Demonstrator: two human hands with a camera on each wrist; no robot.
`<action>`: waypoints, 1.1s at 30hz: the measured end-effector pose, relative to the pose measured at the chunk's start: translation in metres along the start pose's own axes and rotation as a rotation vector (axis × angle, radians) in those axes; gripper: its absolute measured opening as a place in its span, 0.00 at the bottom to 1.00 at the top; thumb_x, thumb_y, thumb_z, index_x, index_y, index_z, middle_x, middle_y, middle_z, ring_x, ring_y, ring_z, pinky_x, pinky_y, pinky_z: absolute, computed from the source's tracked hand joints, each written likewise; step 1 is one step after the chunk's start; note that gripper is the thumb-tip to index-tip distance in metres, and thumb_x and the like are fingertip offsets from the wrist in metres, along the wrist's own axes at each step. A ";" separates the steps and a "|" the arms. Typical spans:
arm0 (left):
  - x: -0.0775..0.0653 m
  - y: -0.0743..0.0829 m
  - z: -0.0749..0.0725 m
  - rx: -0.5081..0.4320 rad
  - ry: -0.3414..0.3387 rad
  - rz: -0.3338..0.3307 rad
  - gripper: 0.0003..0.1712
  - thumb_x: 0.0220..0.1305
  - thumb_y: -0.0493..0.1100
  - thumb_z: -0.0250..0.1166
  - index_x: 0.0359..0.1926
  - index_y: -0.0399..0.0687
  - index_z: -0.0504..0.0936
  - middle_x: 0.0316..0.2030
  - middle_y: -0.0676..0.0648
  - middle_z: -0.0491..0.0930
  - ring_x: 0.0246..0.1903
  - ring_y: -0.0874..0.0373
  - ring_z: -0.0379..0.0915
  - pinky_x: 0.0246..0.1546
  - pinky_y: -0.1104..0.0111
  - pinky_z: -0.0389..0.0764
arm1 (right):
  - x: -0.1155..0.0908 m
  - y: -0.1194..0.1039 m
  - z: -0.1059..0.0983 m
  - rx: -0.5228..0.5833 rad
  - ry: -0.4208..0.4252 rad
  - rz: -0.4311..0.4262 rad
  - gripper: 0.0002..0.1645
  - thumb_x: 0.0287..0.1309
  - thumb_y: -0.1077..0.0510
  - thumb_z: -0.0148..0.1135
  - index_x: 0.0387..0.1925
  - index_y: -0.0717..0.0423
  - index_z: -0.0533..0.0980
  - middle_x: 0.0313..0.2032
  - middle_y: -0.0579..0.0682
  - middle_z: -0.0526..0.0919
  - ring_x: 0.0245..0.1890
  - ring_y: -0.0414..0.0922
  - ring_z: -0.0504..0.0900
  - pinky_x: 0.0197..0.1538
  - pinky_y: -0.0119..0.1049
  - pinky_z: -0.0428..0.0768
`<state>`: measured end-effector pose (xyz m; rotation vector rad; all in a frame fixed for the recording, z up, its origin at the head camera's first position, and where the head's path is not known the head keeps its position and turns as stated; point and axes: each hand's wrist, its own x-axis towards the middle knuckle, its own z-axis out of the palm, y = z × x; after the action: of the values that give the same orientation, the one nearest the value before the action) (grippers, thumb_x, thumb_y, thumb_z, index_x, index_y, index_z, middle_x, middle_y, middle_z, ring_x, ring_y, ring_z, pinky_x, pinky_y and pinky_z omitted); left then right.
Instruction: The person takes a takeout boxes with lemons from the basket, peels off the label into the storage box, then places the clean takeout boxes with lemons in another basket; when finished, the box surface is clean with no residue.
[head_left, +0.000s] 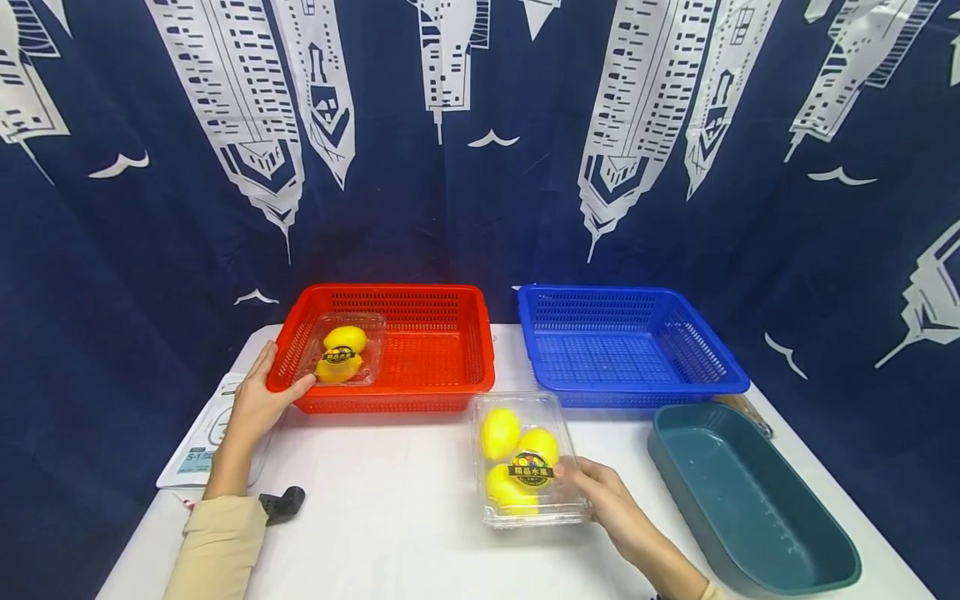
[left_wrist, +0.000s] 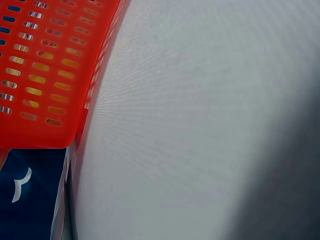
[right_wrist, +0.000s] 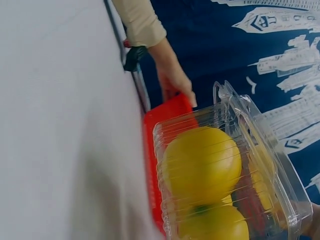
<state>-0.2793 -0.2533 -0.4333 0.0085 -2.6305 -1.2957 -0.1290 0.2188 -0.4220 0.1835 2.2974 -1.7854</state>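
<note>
My right hand (head_left: 607, 500) holds a clear plastic box of lemons (head_left: 547, 417) by its right edge, thumb on the lid. The box is above the table, with three yellow lemons (head_left: 500, 433) and a black label on it. In the right wrist view, lemons (right_wrist: 202, 162) show through the box's ribbed side. My left hand (head_left: 258, 400) grips the near left corner of a red basket (head_left: 420, 400), its thumb over the front rim. Inside the basket's left part lies another clear box (head_left: 371, 333) with two lemons. The left wrist view shows the basket's perforated wall (left_wrist: 45, 132), not the hand.
A blue basket (head_left: 633, 387) stands at the back right. In front of it is a dark green tub (head_left: 757, 492). A printed white packet (head_left: 202, 442) lies at the left edge, near a small black object (head_left: 285, 504). A dark blue curtain (head_left: 450, 208) hangs behind the white table (head_left: 375, 517).
</note>
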 end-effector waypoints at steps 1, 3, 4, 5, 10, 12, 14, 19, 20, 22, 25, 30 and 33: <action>0.000 0.000 0.000 0.002 -0.001 0.000 0.58 0.59 0.61 0.65 0.76 0.40 0.43 0.77 0.38 0.43 0.75 0.36 0.41 0.70 0.36 0.50 | 0.001 0.003 0.001 -0.005 0.006 0.005 0.41 0.62 0.46 0.55 0.64 0.76 0.63 0.56 0.65 0.78 0.54 0.53 0.78 0.50 0.53 0.80; 0.000 0.000 0.000 0.006 0.001 -0.003 0.58 0.59 0.61 0.65 0.76 0.40 0.43 0.77 0.38 0.43 0.75 0.36 0.41 0.70 0.36 0.51 | 0.003 0.007 0.003 -0.020 0.016 0.015 0.42 0.61 0.45 0.55 0.64 0.76 0.63 0.56 0.65 0.78 0.54 0.52 0.78 0.49 0.53 0.80; 0.000 0.000 0.000 0.008 0.001 -0.004 0.58 0.59 0.61 0.65 0.76 0.40 0.43 0.77 0.38 0.43 0.75 0.36 0.41 0.70 0.36 0.51 | 0.004 0.009 0.004 -0.027 0.020 0.022 0.42 0.61 0.45 0.55 0.64 0.76 0.64 0.56 0.64 0.78 0.53 0.52 0.78 0.47 0.50 0.80; 0.000 0.000 0.000 0.010 0.001 -0.006 0.58 0.59 0.62 0.65 0.76 0.40 0.43 0.77 0.38 0.43 0.75 0.36 0.41 0.70 0.36 0.51 | 0.006 0.011 0.004 -0.033 0.021 0.027 0.42 0.61 0.45 0.55 0.64 0.75 0.64 0.55 0.63 0.79 0.51 0.51 0.79 0.45 0.46 0.80; 0.000 0.000 0.000 0.012 -0.001 -0.013 0.58 0.59 0.62 0.64 0.77 0.41 0.42 0.77 0.38 0.43 0.75 0.36 0.41 0.69 0.36 0.52 | 0.012 0.017 0.003 -0.044 0.030 0.038 0.39 0.62 0.44 0.56 0.62 0.72 0.67 0.48 0.59 0.83 0.44 0.47 0.79 0.36 0.35 0.73; 0.000 -0.001 0.000 0.013 0.000 -0.011 0.58 0.59 0.62 0.65 0.77 0.42 0.42 0.77 0.39 0.43 0.75 0.36 0.41 0.69 0.36 0.52 | 0.014 0.020 0.004 -0.031 0.028 0.040 0.38 0.62 0.45 0.56 0.61 0.71 0.68 0.47 0.59 0.83 0.42 0.46 0.79 0.34 0.34 0.72; 0.000 -0.001 0.000 0.013 -0.001 -0.010 0.58 0.59 0.62 0.64 0.77 0.42 0.42 0.77 0.39 0.43 0.75 0.36 0.41 0.69 0.36 0.52 | 0.017 0.023 0.005 -0.016 0.027 0.045 0.38 0.63 0.45 0.56 0.61 0.72 0.67 0.47 0.59 0.83 0.39 0.45 0.78 0.32 0.33 0.71; 0.001 0.000 0.001 0.012 0.000 -0.003 0.58 0.59 0.62 0.64 0.76 0.41 0.42 0.77 0.38 0.43 0.75 0.35 0.41 0.69 0.35 0.52 | 0.019 0.026 0.007 -0.014 0.029 0.059 0.35 0.62 0.46 0.58 0.59 0.72 0.69 0.44 0.58 0.82 0.33 0.43 0.73 0.28 0.30 0.69; 0.001 0.000 0.001 0.010 0.002 -0.001 0.58 0.59 0.61 0.65 0.76 0.41 0.43 0.77 0.38 0.43 0.75 0.36 0.41 0.69 0.36 0.52 | 0.019 0.026 0.007 -0.029 0.029 0.052 0.35 0.62 0.46 0.58 0.58 0.72 0.70 0.44 0.57 0.82 0.33 0.43 0.73 0.29 0.30 0.69; 0.001 0.000 0.001 0.006 0.004 0.003 0.58 0.59 0.61 0.65 0.76 0.41 0.43 0.77 0.38 0.43 0.75 0.36 0.41 0.69 0.36 0.52 | 0.019 0.024 0.007 -0.064 0.034 0.047 0.31 0.62 0.46 0.58 0.53 0.70 0.73 0.43 0.56 0.82 0.34 0.43 0.74 0.30 0.31 0.70; 0.001 -0.001 0.001 0.003 0.004 0.002 0.58 0.59 0.61 0.65 0.77 0.41 0.42 0.77 0.39 0.43 0.75 0.36 0.41 0.70 0.36 0.52 | 0.018 0.021 0.006 -0.117 0.035 0.045 0.27 0.62 0.45 0.58 0.46 0.67 0.75 0.39 0.54 0.81 0.34 0.43 0.74 0.31 0.32 0.72; 0.001 -0.001 0.001 0.005 0.001 -0.004 0.58 0.59 0.61 0.64 0.77 0.41 0.42 0.77 0.39 0.43 0.75 0.35 0.41 0.69 0.36 0.52 | 0.016 0.018 0.005 -0.141 0.035 0.057 0.25 0.61 0.45 0.58 0.43 0.65 0.75 0.37 0.54 0.81 0.35 0.45 0.74 0.34 0.33 0.74; 0.001 -0.001 0.001 0.010 0.000 -0.007 0.58 0.59 0.62 0.64 0.77 0.41 0.42 0.77 0.39 0.43 0.75 0.35 0.41 0.70 0.36 0.52 | 0.016 0.018 0.005 -0.133 0.040 0.063 0.25 0.60 0.45 0.58 0.42 0.66 0.75 0.35 0.54 0.79 0.36 0.45 0.74 0.35 0.34 0.73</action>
<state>-0.2802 -0.2534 -0.4343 0.0192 -2.6393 -1.2848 -0.1398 0.2176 -0.4443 0.2684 2.4000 -1.6066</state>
